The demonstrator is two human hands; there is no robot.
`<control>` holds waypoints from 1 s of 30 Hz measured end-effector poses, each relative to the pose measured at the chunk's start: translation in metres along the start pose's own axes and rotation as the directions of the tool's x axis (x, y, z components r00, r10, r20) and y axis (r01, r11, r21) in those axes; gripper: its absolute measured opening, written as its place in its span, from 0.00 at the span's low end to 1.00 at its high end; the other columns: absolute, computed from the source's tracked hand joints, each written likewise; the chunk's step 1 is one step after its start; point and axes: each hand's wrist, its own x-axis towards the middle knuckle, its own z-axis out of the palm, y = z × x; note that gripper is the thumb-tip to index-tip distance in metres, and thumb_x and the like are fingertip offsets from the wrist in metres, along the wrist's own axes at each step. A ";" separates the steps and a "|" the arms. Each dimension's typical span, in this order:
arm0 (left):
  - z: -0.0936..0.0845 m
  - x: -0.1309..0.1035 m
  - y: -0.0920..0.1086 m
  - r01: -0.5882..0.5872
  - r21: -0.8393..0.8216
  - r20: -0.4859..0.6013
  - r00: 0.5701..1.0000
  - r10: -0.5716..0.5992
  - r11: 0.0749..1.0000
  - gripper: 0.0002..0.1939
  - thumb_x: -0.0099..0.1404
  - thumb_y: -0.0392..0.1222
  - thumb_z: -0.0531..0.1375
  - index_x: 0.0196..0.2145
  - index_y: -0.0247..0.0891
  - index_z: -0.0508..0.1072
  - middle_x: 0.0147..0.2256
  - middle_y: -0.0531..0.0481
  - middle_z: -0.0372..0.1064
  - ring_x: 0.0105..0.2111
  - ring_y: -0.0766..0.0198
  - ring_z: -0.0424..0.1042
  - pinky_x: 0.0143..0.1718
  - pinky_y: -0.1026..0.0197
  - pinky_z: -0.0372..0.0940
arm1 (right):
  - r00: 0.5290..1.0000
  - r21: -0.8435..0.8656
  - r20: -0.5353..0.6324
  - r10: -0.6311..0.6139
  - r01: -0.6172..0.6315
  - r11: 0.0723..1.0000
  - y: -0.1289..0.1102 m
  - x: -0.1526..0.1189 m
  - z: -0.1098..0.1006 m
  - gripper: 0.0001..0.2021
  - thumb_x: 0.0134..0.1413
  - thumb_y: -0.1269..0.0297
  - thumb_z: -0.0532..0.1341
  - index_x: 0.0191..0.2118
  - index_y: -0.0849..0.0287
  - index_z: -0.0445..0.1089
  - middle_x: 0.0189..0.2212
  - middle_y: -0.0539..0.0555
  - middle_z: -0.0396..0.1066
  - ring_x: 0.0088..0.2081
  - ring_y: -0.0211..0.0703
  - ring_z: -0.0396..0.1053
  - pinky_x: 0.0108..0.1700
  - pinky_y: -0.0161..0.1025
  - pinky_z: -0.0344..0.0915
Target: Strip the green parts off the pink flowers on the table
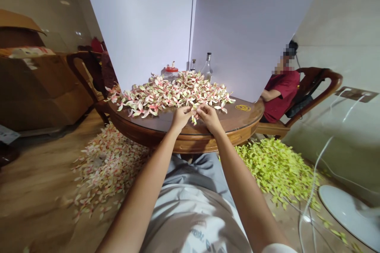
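My left hand (181, 118) and my right hand (209, 117) meet over the near edge of the round wooden table (160, 124). Both are closed in a pinch on one small artificial flower (194, 120), whose yellow-green and white part hangs below the fingertips. The rest of that flower is hidden by the fingers. Just beyond the hands lies a wide heap of pink-and-white artificial flowers (178, 91). A bundle of yellow rubber bands (243, 108) rests on the tabletop to the right of my right hand.
White panels (154, 27) stand behind the heap, before them a red-lidded jar (171, 72) and glass bottles (207, 67). Pink-white flowers (113, 158) cover the floor at left, yellow-green pieces (276, 166) at right, near white cables (311, 178). Another person (282, 91) sits at right.
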 end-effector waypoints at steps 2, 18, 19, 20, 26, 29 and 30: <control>0.000 0.000 0.001 0.007 -0.030 -0.008 1.000 -0.007 1.000 0.15 0.58 0.51 0.67 0.29 0.34 0.77 0.28 0.48 0.76 0.30 0.61 0.74 0.34 0.62 0.66 | 1.000 0.001 0.011 -0.004 0.004 1.000 -0.001 0.000 0.000 0.17 0.51 0.47 0.69 0.33 0.57 0.71 0.24 0.49 0.71 0.27 0.40 0.68 0.35 0.39 0.68; -0.001 0.000 0.000 0.074 -0.128 0.015 0.997 -0.073 0.989 0.19 0.49 0.50 0.74 0.32 0.33 0.80 0.33 0.44 0.79 0.35 0.55 0.78 0.41 0.57 0.70 | 0.999 0.057 0.005 0.032 -0.032 0.998 0.004 0.000 -0.004 0.14 0.51 0.52 0.70 0.32 0.59 0.75 0.25 0.49 0.72 0.27 0.37 0.68 0.34 0.36 0.67; -0.001 0.000 -0.001 0.078 -0.131 0.015 0.997 -0.077 0.988 0.20 0.49 0.50 0.74 0.33 0.32 0.80 0.33 0.44 0.79 0.35 0.55 0.78 0.41 0.57 0.70 | 0.999 0.055 0.005 0.034 -0.035 0.998 0.004 0.000 -0.004 0.14 0.50 0.52 0.70 0.32 0.59 0.75 0.25 0.49 0.72 0.27 0.37 0.68 0.34 0.36 0.67; -0.001 0.001 -0.002 0.082 -0.134 0.014 0.997 -0.080 0.988 0.20 0.49 0.50 0.74 0.34 0.32 0.80 0.33 0.44 0.80 0.35 0.55 0.78 0.42 0.56 0.70 | 0.999 0.053 0.006 0.037 -0.037 0.998 0.004 -0.001 -0.004 0.14 0.50 0.52 0.71 0.31 0.59 0.75 0.25 0.49 0.72 0.27 0.37 0.68 0.34 0.36 0.67; -0.002 0.000 -0.002 0.092 -0.151 0.014 0.996 -0.091 0.984 0.19 0.49 0.50 0.74 0.32 0.33 0.80 0.32 0.45 0.79 0.36 0.54 0.79 0.43 0.55 0.71 | 0.999 0.046 -0.005 0.050 -0.050 0.998 0.004 -0.001 -0.004 0.15 0.49 0.51 0.71 0.31 0.59 0.75 0.24 0.49 0.72 0.27 0.37 0.67 0.33 0.36 0.67; -0.001 -0.001 0.001 0.099 -0.162 0.029 0.995 -0.096 0.982 0.20 0.48 0.50 0.75 0.34 0.33 0.81 0.31 0.45 0.79 0.36 0.54 0.79 0.43 0.54 0.71 | 0.998 0.045 -0.021 0.052 -0.051 0.998 0.006 0.000 -0.004 0.15 0.48 0.51 0.71 0.31 0.59 0.75 0.24 0.49 0.72 0.26 0.37 0.67 0.33 0.36 0.67; 0.000 -0.001 0.001 0.102 -0.165 0.033 0.995 -0.097 0.981 0.21 0.47 0.50 0.75 0.34 0.33 0.81 0.31 0.45 0.79 0.35 0.53 0.79 0.43 0.54 0.72 | 0.998 0.044 -0.025 0.053 -0.052 0.998 0.007 0.000 -0.005 0.15 0.48 0.51 0.71 0.31 0.59 0.75 0.24 0.49 0.72 0.26 0.37 0.67 0.33 0.36 0.67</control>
